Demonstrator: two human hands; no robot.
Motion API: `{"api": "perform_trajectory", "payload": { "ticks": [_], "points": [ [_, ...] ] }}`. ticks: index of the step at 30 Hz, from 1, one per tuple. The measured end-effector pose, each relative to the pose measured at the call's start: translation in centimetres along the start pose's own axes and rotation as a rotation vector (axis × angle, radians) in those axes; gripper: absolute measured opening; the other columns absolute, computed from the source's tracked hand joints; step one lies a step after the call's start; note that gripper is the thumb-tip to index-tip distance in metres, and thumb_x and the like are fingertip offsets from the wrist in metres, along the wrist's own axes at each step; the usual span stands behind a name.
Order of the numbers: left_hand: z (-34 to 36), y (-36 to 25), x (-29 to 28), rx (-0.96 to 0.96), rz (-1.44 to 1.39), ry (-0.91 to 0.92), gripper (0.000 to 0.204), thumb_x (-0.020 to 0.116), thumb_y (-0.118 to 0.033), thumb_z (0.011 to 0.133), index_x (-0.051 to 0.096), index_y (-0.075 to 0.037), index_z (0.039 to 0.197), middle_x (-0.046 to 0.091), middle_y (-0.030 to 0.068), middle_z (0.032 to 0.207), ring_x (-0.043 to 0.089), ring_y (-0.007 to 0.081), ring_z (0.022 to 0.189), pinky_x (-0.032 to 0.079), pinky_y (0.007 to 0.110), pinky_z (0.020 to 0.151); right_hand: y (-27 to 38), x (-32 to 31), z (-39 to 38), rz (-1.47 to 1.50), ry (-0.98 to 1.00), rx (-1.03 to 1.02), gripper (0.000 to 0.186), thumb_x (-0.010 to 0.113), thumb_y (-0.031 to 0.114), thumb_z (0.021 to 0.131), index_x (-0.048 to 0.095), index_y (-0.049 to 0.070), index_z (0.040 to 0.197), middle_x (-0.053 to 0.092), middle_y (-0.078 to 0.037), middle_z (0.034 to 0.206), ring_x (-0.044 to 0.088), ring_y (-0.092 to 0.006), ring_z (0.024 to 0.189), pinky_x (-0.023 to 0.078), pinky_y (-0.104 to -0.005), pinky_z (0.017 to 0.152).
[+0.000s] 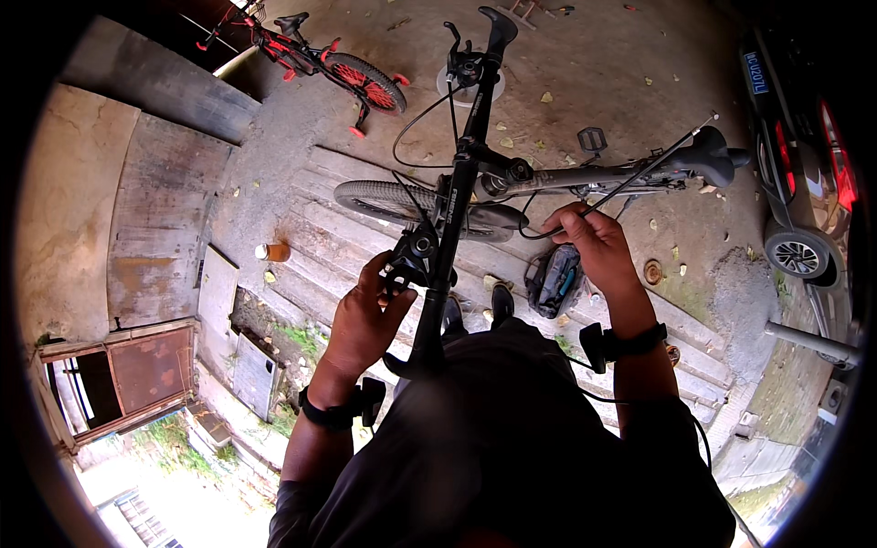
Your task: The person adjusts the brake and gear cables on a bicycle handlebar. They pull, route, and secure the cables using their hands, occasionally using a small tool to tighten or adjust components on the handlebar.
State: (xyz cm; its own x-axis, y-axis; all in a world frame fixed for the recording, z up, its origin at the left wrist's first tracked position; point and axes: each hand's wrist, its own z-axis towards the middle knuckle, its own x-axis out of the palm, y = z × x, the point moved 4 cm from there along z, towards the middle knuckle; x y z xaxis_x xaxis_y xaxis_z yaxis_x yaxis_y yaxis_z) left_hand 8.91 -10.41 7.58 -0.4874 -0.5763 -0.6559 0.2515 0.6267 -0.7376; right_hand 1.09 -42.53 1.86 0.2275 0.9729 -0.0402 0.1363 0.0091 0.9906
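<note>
A black bicycle handlebar (464, 173) runs from near my body toward the far side, its bicycle (585, 178) stretching off to the right. My left hand (365, 315) is closed around the shifter and brake lever unit (418, 254) on the near part of the bar, fingertips at its underside. Away from the bar, my right hand (589, 242) pinches a black cable (630, 178) between thumb and fingers. One stretch of that cable loops back toward the handlebar; the other slants up past the saddle (713, 160), with a pale tip. A second shifter unit (464, 68) sits at the far bar end.
Under the bicycle lie wooden planks (315, 224). A dark tool bag (554, 279) rests near my feet, and an orange and white container (272, 252) stands at left. Beyond are a red and black bicycle (320, 64) and a parked car (808, 173). Panels (164, 219) line the left.
</note>
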Motion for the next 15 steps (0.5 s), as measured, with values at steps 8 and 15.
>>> {"api": "perform_trajectory", "payload": {
  "ticks": [8, 15],
  "points": [
    [0.0, 0.2, 0.0, 0.002, -0.006, 0.0, 0.057, 0.07, -0.016, 0.09, 0.041, 0.0, 0.137, 0.07, 0.013, 0.083, 0.069, 0.0247, 0.071, 0.053, 0.035, 0.067, 0.2, 0.8, -0.1, 0.033, 0.019, 0.007, 0.033, 0.051, 0.033, 0.104, 0.067, 0.004, 0.1, 0.068, -0.004, 0.099, 0.063, -0.0138, 0.095, 0.052, -0.0309, 0.083],
    [0.0, 0.1, -0.2, 0.025, -0.023, 0.01, 0.057, 0.07, -0.015, 0.09, 0.04, -0.001, 0.138, 0.069, 0.0128, 0.082, 0.069, 0.0253, 0.071, 0.054, 0.036, 0.066, -0.1, 2.9, -0.7, 0.06, 0.043, -0.004, 0.024, 0.054, 0.024, 0.104, 0.068, 0.004, 0.101, 0.067, -0.003, 0.101, 0.062, -0.0124, 0.091, 0.05, -0.029, 0.082]
  ]
}}
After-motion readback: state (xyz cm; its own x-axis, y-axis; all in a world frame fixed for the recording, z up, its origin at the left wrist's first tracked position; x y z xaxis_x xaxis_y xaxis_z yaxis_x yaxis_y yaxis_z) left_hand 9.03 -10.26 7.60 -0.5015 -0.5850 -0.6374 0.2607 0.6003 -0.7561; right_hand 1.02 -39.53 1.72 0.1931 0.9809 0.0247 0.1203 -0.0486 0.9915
